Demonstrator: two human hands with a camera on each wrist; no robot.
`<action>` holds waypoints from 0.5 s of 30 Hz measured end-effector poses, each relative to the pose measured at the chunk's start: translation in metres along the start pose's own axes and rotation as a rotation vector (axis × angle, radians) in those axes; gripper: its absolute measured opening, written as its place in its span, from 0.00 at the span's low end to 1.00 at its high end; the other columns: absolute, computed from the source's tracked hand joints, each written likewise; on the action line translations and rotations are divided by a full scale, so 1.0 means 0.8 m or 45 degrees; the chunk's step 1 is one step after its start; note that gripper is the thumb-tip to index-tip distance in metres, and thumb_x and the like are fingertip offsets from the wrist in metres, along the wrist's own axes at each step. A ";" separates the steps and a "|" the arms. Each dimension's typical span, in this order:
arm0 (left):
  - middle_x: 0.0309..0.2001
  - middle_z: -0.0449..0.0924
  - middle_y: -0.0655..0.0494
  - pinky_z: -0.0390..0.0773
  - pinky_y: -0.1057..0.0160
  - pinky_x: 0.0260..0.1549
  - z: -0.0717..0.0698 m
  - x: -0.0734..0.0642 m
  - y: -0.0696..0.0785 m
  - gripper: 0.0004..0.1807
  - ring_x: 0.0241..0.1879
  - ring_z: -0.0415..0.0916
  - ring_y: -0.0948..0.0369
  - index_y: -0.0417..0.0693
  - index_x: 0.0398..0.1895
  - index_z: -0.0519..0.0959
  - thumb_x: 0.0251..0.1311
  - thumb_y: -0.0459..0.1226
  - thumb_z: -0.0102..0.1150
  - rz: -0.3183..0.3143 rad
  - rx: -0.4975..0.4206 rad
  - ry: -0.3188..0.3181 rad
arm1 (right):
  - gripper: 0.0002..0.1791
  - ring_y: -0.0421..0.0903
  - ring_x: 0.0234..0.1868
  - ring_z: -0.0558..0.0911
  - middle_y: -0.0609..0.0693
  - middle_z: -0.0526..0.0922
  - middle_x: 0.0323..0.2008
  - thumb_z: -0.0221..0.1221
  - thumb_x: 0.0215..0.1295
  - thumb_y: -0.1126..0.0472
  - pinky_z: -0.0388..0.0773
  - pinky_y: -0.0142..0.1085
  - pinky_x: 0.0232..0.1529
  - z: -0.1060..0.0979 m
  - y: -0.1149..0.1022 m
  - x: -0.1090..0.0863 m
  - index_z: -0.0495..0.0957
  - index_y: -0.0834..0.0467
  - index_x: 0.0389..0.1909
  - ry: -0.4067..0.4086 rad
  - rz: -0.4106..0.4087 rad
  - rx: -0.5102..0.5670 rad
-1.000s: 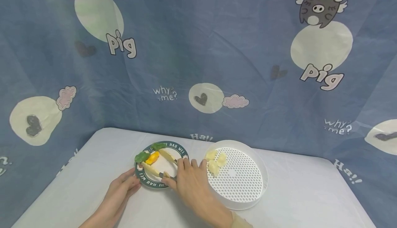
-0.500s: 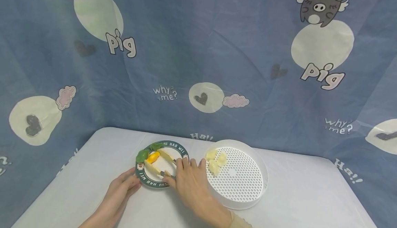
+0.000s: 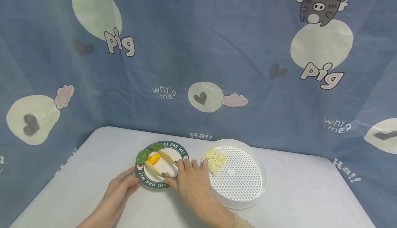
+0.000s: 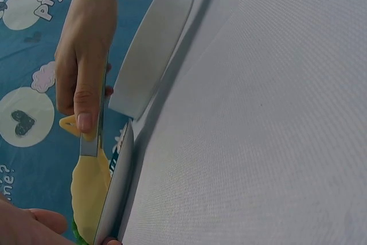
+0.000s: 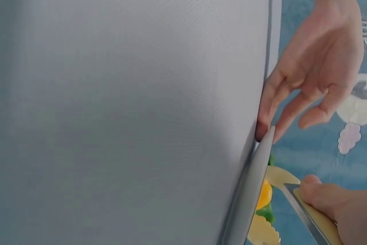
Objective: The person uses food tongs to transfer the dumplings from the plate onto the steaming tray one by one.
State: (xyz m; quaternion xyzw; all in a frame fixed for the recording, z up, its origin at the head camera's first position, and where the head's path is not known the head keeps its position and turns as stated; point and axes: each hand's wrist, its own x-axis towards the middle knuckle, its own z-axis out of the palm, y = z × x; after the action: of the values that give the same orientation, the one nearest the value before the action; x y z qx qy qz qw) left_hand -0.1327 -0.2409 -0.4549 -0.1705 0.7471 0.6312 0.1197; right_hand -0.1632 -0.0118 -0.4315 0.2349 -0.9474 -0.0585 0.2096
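Observation:
My right hand (image 3: 193, 183) grips a pair of yellow tongs (image 3: 154, 171) with grey metal arms. The tips of the tongs stand either side of a glossy yellow-orange piece (image 3: 153, 158) on a white plate (image 3: 161, 185) with a dark green lettered rim. Two green pieces (image 3: 142, 156) lie at the plate's far left edge. Fingers of my left hand (image 3: 119, 190) touch the left rim; in the right wrist view that hand's thumb stays apart from the plate (image 5: 252, 182). The left wrist view shows the tongs (image 4: 90, 193) low over the plate, partly hiding what lies there.
To the right of the plate stands a round white tray with a perforated base (image 3: 242, 183). Several pale yellow pieces (image 3: 213, 167) lie at its left side. A white cloth (image 3: 310, 193) covers the table, and a blue patterned curtain (image 3: 263, 110) hangs behind it.
The tongs' tips have drawn slightly closer round the yellow-orange piece, which has shifted a little to the right. Both hands and the plate stay nearly in place.

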 end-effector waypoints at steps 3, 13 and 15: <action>0.83 0.47 0.25 0.62 0.46 0.82 0.000 0.000 -0.001 0.42 0.83 0.54 0.34 0.25 0.85 0.41 0.79 0.40 0.43 0.016 0.012 0.000 | 0.38 0.45 0.38 0.82 0.43 0.89 0.44 0.49 0.72 0.21 0.73 0.43 0.46 -0.004 0.002 -0.003 0.81 0.51 0.52 -0.015 0.004 -0.002; 0.83 0.48 0.25 0.63 0.50 0.80 0.000 0.000 -0.002 0.42 0.84 0.53 0.33 0.24 0.84 0.42 0.79 0.40 0.44 0.036 0.015 -0.006 | 0.39 0.44 0.36 0.81 0.43 0.89 0.41 0.47 0.73 0.21 0.71 0.42 0.43 -0.012 0.010 -0.017 0.80 0.51 0.53 -0.072 0.000 -0.004; 0.83 0.48 0.25 0.64 0.51 0.79 -0.001 0.000 -0.002 0.43 0.83 0.54 0.33 0.24 0.84 0.42 0.79 0.41 0.44 0.045 0.019 -0.006 | 0.40 0.44 0.37 0.81 0.43 0.88 0.41 0.47 0.72 0.20 0.70 0.42 0.42 -0.012 0.012 -0.020 0.81 0.51 0.56 -0.056 0.003 -0.004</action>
State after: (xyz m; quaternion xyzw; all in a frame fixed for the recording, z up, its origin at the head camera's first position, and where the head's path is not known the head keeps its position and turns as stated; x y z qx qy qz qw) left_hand -0.1316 -0.2418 -0.4565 -0.1551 0.7544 0.6280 0.1114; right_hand -0.1505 0.0039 -0.4265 0.2322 -0.9519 -0.0651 0.1893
